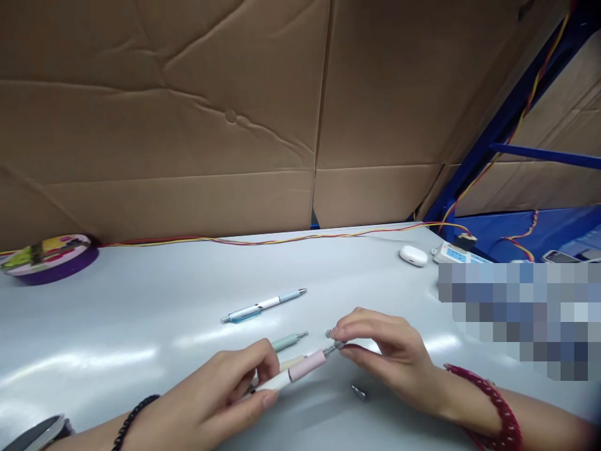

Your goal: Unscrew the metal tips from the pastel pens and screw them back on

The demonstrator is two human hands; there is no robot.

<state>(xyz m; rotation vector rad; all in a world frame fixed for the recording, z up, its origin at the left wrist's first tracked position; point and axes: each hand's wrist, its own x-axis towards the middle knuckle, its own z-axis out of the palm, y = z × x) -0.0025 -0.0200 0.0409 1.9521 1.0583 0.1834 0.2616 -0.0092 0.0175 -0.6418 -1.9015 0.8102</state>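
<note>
My left hand (235, 391) is closed around a pen (307, 366) with a white and pink barrel, its bare metal end pointing up and right. At that end, the thumb and forefinger of my right hand (385, 347) pinch a small grey metal pen tip (339, 345). Another small metal piece (328, 334) shows beside the right fingertips; whether they touch it I cannot tell. Behind the left fingers lies a green pen (285, 342) with its metal end bare, and a cream barrel (292, 362) is partly hidden. One loose metal cone (359, 392) rests on the table below my right hand.
A blue and white pen (265, 305) lies farther back on the white table (154, 300). At the back are a purple round box (51, 260), a white earbud case (413, 255), a power strip (457, 253) and thin wires (235, 240) along the cardboard (211, 200).
</note>
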